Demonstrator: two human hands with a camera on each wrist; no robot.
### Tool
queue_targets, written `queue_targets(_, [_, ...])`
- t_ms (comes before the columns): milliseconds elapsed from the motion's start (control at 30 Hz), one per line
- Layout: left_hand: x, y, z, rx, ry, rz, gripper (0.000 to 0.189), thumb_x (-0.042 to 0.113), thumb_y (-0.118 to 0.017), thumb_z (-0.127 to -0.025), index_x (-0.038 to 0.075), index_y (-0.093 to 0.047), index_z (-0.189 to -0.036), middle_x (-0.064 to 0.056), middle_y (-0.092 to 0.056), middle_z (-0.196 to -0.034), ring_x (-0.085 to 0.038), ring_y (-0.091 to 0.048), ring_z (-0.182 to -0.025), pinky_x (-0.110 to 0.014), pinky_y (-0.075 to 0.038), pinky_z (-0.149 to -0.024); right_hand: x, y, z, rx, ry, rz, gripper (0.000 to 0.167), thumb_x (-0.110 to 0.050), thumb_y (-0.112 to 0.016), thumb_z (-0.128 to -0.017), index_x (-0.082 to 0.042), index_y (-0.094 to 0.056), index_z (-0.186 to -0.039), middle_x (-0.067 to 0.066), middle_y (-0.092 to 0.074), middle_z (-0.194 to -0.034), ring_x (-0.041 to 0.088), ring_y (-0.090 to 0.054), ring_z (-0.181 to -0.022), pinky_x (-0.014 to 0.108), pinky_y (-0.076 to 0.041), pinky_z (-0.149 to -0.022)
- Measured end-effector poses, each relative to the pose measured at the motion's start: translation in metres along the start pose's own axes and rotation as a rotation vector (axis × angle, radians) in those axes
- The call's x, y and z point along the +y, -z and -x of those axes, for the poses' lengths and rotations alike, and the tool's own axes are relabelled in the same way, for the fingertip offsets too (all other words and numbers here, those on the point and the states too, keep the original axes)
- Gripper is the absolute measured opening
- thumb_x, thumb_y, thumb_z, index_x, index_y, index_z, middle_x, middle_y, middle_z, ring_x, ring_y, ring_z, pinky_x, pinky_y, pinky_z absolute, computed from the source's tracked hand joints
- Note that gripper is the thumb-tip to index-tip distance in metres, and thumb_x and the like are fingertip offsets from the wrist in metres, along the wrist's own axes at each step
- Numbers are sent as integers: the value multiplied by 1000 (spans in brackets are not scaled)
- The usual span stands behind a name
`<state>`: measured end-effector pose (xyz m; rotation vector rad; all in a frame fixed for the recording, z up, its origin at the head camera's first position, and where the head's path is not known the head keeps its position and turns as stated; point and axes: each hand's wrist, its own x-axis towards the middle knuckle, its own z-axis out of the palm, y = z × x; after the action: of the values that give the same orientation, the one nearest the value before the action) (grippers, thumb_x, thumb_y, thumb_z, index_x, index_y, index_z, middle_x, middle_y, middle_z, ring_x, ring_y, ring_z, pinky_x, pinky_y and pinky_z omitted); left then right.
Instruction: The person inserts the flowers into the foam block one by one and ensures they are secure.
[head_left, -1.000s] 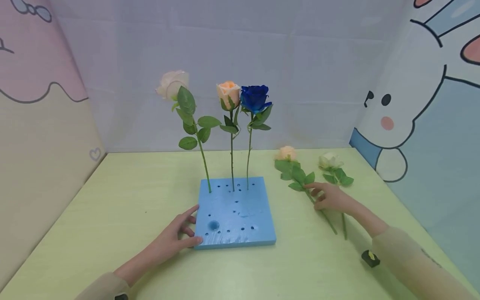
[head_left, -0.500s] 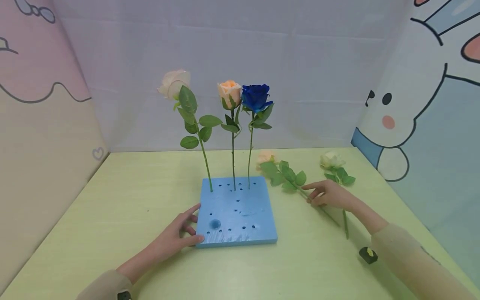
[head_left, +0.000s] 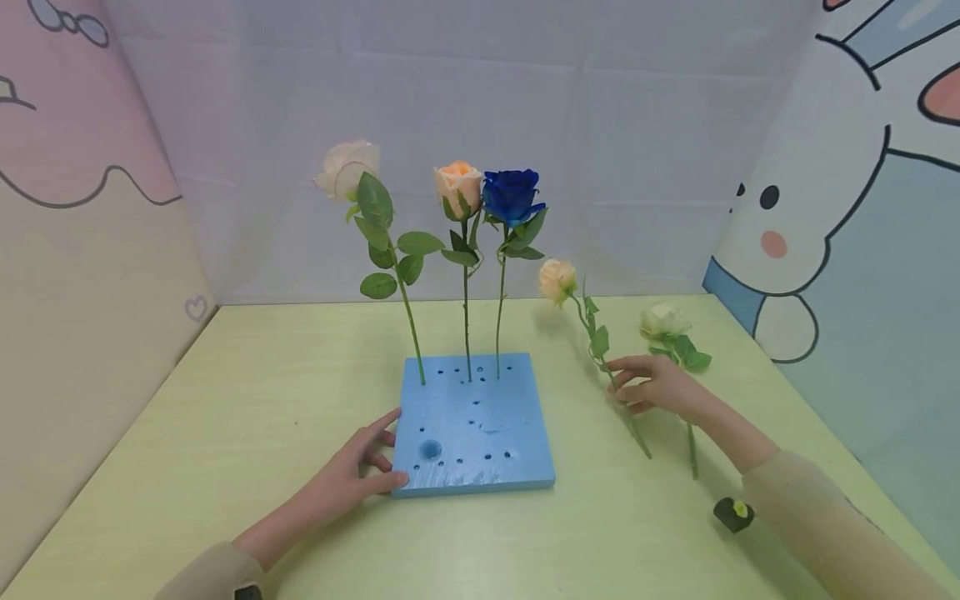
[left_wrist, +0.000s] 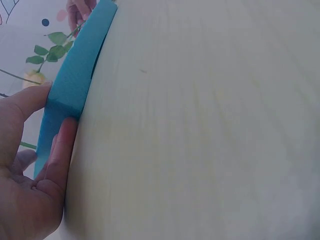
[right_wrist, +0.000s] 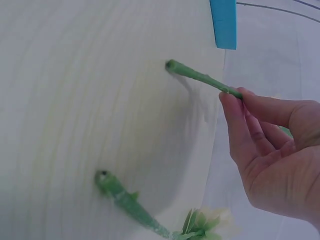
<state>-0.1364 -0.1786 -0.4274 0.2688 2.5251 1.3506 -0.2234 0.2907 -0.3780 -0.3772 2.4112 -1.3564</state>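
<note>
My right hand [head_left: 656,387] pinches the stem of a peach rose [head_left: 558,281] between thumb and fingers. The flower leans up and left, its bloom raised over the table. In the right wrist view the green stem [right_wrist: 202,77] sticks out past the fingertips, its cut end lower down. My left hand [head_left: 341,475] grips the left side of a blue foam board [head_left: 510,429], thumb at its near corner. Several holes dot the board. A pale pink rose [head_left: 348,169], a peach-orange rose [head_left: 457,190] and a blue rose [head_left: 512,197] stand in its back part.
A white rose [head_left: 663,321] lies on the table [head_left: 247,400] to the right, its stem passing beneath the right hand. A small black object [head_left: 733,514] shows beside the right sleeve. A pale cloth [head_left: 637,150] hangs behind, and printed panels flank the table.
The peach rose in my right hand first slid left along the table, then tilted up so its bloom rose and its leaves turned. The left hand has kept its hold on the foam board.
</note>
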Motion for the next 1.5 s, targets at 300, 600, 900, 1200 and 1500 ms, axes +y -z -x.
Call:
queue_targets(300, [3, 1, 1, -1, -2, -7, 89, 31, -78, -84, 24, -27, -156, -10, -52, -134, -12, -59, -97, -21, -46, -85, -14, -12, 1, 65, 97, -38, 47, 1, -58, -94, 6, -41, -138, 30, -59, -110, 23, -71, -89, 38, -60, -74])
queue_targets(600, [4, 1, 5, -9, -30, -2, 88, 28, -77, -85, 19, -27, -157, -10, -53, -134, -12, -59, -96, -22, -46, -86, -29, -25, 0, 149, 160, -107, 38, 2, -54, -97, 5, -39, -131, 26, -58, -105, 15, -69, -89, 39, -60, -74])
queue_targets(900, [6, 2, 6, -6, -22, -1, 88, 28, -78, -85, 19, -27, -156, -11, -52, -134, -13, -59, -96, -21, -46, -83, -36, -35, 2, 184, 336, -92, 31, 7, -52, -96, 9, -43, -125, 19, -60, -99, 9, -68, -84, 34, -60, -73])
queue_targets(1200, [6, 2, 4, -8, -29, -3, 88, 29, -78, -85, 19, -27, -156, -12, -52, -134, -13, -59, -96, -20, -47, -83, -46, -45, 5, 220, 562, -122, 21, 13, -55, -92, 11, -48, -112, -1, -65, -93, 7, -71, -82, 31, -60, -70])
queue_targets(1500, [6, 1, 2, -2, -30, -5, 88, 29, -78, -85, 20, -27, -156, -11, -53, -133, -13, -60, -96, -20, -46, -84, -62, -57, 4, 227, 687, -106, 21, 14, -58, -90, 10, -52, -110, 5, -68, -92, 11, -73, -81, 27, -59, -72])
